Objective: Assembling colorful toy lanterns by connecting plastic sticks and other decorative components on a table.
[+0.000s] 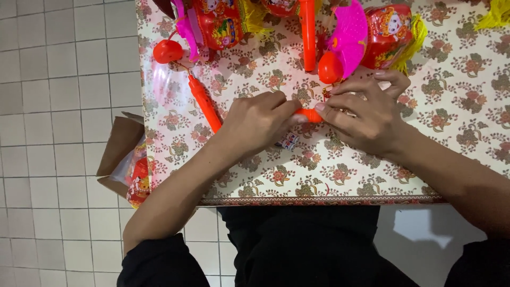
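Pinching a small orange plastic piece [309,115], left hand [258,121] and right hand [366,114] close fingers on its ends; it looks light, stiff, slippery.

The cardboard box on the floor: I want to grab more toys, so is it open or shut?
Open. The cardboard box's flaps stand apart, and red packaged toys show inside.

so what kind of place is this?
Probably a home or small workshop table for assembling toy lanterns: floral tablecloth, tiled floor, a cardboard box of parts beside it, red lanterns piled up.
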